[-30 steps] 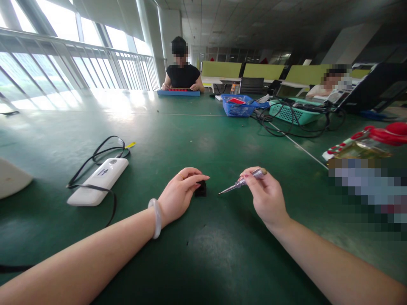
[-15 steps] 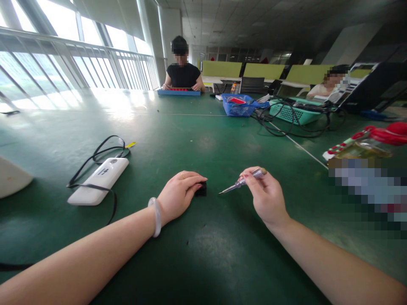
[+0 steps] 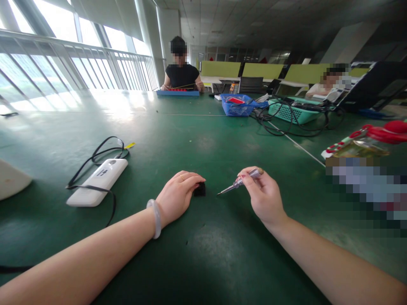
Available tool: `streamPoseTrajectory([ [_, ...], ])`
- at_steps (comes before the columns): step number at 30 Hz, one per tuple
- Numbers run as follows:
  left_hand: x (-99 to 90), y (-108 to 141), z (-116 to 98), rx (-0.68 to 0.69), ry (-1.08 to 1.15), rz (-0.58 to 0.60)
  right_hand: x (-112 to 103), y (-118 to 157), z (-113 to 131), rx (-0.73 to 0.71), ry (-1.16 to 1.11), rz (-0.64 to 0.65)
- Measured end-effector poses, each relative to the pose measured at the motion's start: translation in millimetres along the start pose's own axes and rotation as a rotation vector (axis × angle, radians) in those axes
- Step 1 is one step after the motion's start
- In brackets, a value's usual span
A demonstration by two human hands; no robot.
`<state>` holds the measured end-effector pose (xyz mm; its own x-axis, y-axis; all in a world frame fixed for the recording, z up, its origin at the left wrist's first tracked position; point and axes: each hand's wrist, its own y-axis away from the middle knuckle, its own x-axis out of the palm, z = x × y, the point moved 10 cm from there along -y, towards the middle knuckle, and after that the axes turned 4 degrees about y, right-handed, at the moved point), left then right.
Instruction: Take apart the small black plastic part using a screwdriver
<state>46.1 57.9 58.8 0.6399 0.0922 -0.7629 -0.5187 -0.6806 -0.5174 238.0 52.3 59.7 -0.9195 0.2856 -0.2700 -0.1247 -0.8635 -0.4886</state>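
Observation:
A small black block (image 3: 200,189) rests on the green table (image 3: 210,262), its left side under the fingertips of my left hand (image 3: 178,192), which are closed on it. A pale bangle circles that wrist. To the right, my right hand (image 3: 265,192) pinches a small screwdriver (image 3: 244,178) with a clear handle. Its thin metal shaft slants down to the left, the tip a short way right of the block and apart from it.
A white power bank (image 3: 98,182) with a black cord lies left. Blue (image 3: 237,108) and teal baskets (image 3: 294,113) with black cables stand farther back. A red-corded bottle (image 3: 365,146) is at right. One person (image 3: 182,76) sits across the table, another at far right.
The view has shifted very slightly. My left fingers sit a little differently on the black block, and more of it shows. My right hand still holds the screwdriver in nearly the same pose.

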Motion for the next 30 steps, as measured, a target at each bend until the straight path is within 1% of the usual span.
streamPoseTrajectory([
  [3, 3.0, 0.6, 2.2, -0.004, -0.017, 0.016, 0.3, -0.1, 0.8, -0.005, 0.008, 0.002],
  [7, 12.2, -0.5, 3.4, -0.006, -0.057, 0.091, 0.4, -0.2, 1.6, -0.008, 0.005, 0.003],
  [11, 12.2, -1.9, 6.3, -0.045, -0.139, 0.106, 1.0, -0.6, 3.3, -0.019, 0.008, 0.007],
  [15, 6.4, 5.1, 27.1, -0.210, -0.389, 0.100, 1.0, -0.6, 3.3, -0.018, 0.007, 0.008],
  [17, 7.8, 10.1, 36.6, -0.252, -0.478, 0.138, 0.9, -0.5, 3.0, -0.018, 0.001, 0.008],
  [19, 12.5, 13.4, 43.9, -0.267, -0.473, 0.195, 1.1, -0.4, 3.3, -0.022, 0.000, 0.011],
  [21, 14.8, 13.3, 47.2, -0.270, -0.423, 0.218, 1.2, -0.2, 4.3, -0.029, 0.002, 0.014],
  [23, 12.4, 9.7, 44.8, -0.254, -0.380, 0.190, 0.8, -0.1, 5.5, -0.036, 0.008, 0.015],
  [27, -2.9, 1.2, 25.6, -0.165, -0.292, 0.025, 0.1, 0.0, 6.9, -0.045, 0.020, 0.015],
  [28, -2.7, 0.1, 17.5, -0.110, -0.250, 0.021, 0.0, 0.1, 6.9, -0.046, 0.021, 0.014],
  [30, 3.5, -0.3, 2.9, -0.008, -0.173, 0.072, 0.0, 0.1, 7.0, -0.050, 0.023, 0.009],
])
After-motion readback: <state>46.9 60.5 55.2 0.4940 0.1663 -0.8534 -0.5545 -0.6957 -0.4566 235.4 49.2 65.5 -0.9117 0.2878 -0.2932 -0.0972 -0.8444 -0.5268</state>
